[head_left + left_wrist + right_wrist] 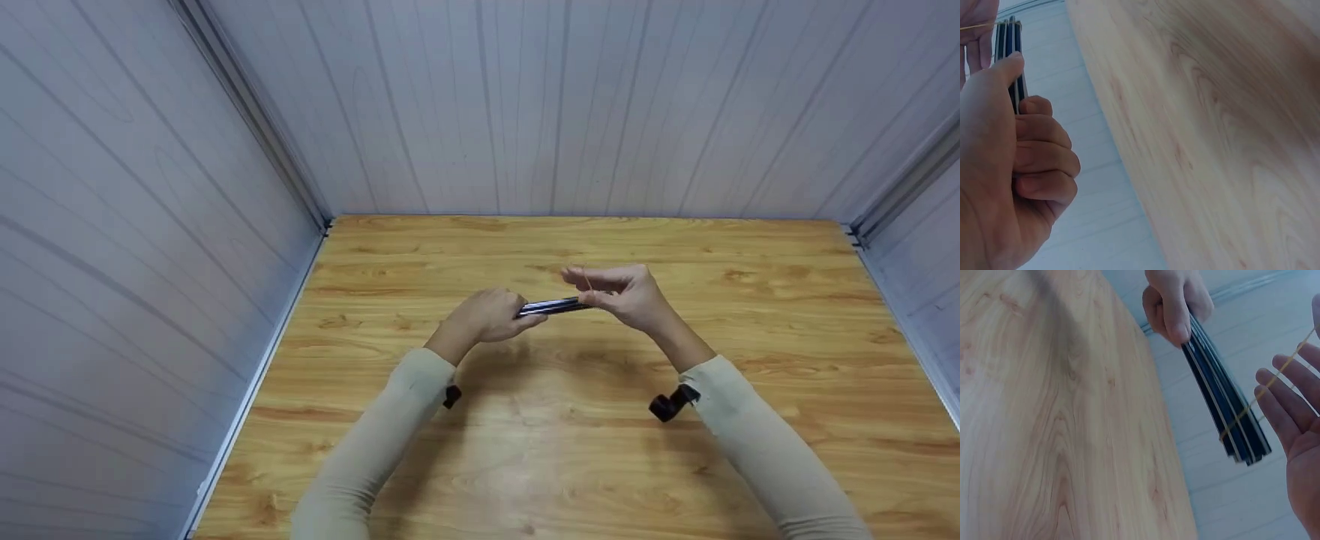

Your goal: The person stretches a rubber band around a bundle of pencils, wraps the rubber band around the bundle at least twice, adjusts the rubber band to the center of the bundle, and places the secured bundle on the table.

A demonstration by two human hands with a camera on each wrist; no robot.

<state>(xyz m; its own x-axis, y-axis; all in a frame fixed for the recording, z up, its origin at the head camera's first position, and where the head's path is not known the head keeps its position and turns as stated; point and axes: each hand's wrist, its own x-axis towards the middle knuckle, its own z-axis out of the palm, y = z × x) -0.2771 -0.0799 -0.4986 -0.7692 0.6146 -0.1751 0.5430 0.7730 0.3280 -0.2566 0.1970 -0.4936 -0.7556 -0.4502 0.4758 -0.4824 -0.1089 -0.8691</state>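
My left hand [491, 315] grips a bundle of long, slim dark sticks [1219, 388] with pale edges, fingers curled round one end and the thumb laid along them. The far end of the bundle points right, towards my right hand [626, 296]. A thin yellowish rubber band [1271, 381] loops round that far end and stretches across to the right hand's fingers. Those fingers are extended, with the band lying over them. In the head view the right thumb overlaps the tip of the bundle. Both hands are held above the wooden table [525, 465].
Pale panelled walls [517, 105] enclose the table at the back and on both sides. A dark wrist camera [673, 403] juts inward from the right sleeve, and another dark camera [451, 396] shows beside the left sleeve.
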